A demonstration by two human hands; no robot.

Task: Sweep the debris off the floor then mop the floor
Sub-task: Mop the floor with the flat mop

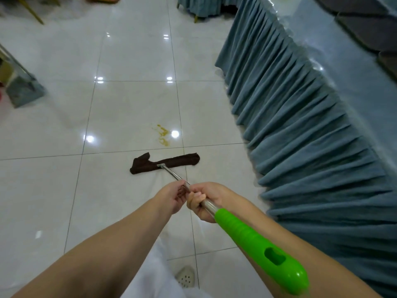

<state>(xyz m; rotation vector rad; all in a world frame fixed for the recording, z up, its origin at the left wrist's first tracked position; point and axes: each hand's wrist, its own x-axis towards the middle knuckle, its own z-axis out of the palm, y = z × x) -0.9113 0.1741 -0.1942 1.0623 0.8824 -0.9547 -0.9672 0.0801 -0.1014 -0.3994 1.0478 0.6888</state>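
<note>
We hold the mop with two hands, and its dark brown cloth head lies flat on the white tile floor. Our right hand has a tight grip: the fingers curl all the way around the shiny metal pole, just above the mop's green handle. Our left hand sits just beside the right one, a little nearer the mop head. Its fingers bend loosely by the pole, and we cannot tell if they really grip it.

Just past the mop head there is a yellow-brown spill on the floor. The cloth does not touch it.

To the right of the mop stands a long bench with a blue pleated skirt that hangs down to the floor. Far to the left of the mop is a grey stand. Close to us, behind the mop, we see one pale shoe with small holes and some white clothing.
</note>
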